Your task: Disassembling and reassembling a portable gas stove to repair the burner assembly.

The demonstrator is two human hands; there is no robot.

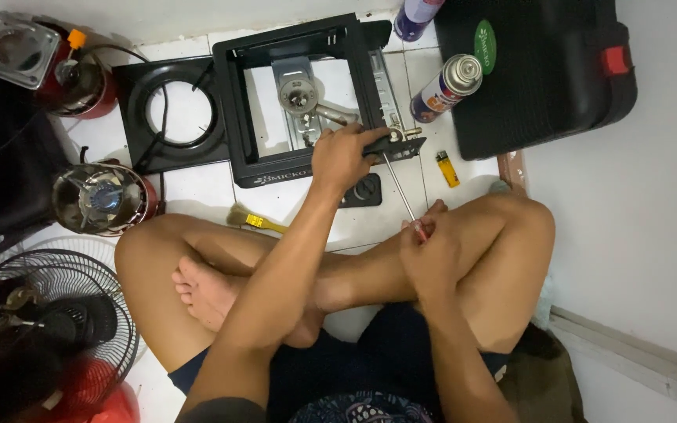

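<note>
Yellow lighter (pixel 447 168), gas canister (pixel 447 88), black case (pixel 542 78), paintbrush (pixel 254 221), possibly fan guard (pixel 64 313)

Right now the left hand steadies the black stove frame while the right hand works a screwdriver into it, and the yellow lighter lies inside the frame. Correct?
Not quite. In the head view the left hand does grip the black stove frame and the right hand holds the screwdriver, but the yellow lighter lies outside the frame, on the tiled floor to its right, below the gas canister.
</note>
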